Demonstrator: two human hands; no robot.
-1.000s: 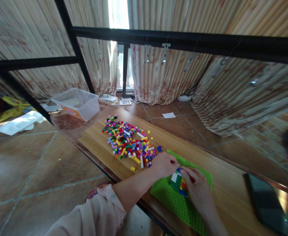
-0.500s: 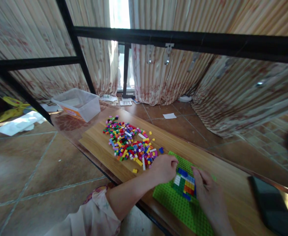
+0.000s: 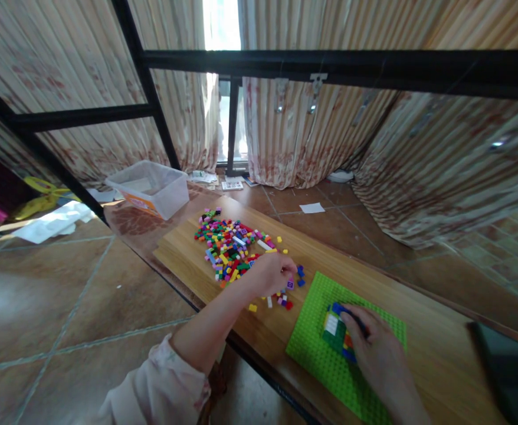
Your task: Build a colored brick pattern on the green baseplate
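Observation:
My left hand (image 3: pixel 273 274) hovers at the near right side of a pile of small coloured building bricks (image 3: pixel 228 245). Its fingers are curled together, and whatever they hold, if anything, is hidden. On a green studded baseplate (image 3: pixel 310 348) sits a flat block of joined bricks (image 3: pixel 335 333) in blue, white, green and orange. My right hand (image 3: pixel 376 348) is closed on the right part of that brick block, thumb on the near side, covering much of it. A few loose blue bricks (image 3: pixel 301 276) lie between the pile and the baseplate.
The bricks and baseplate are on a long wooden board (image 3: pixel 259 319). A clear plastic bin (image 3: pixel 166 192) stands at its far left end. A dark phone-like slab (image 3: pixel 502 366) lies at the right. Black metal bars (image 3: pixel 312 65) cross in front of striped curtains.
My left hand has moved left from the baseplate to the brick pile, uncovering the plate's left part. My right hand has shifted further over the brick block.

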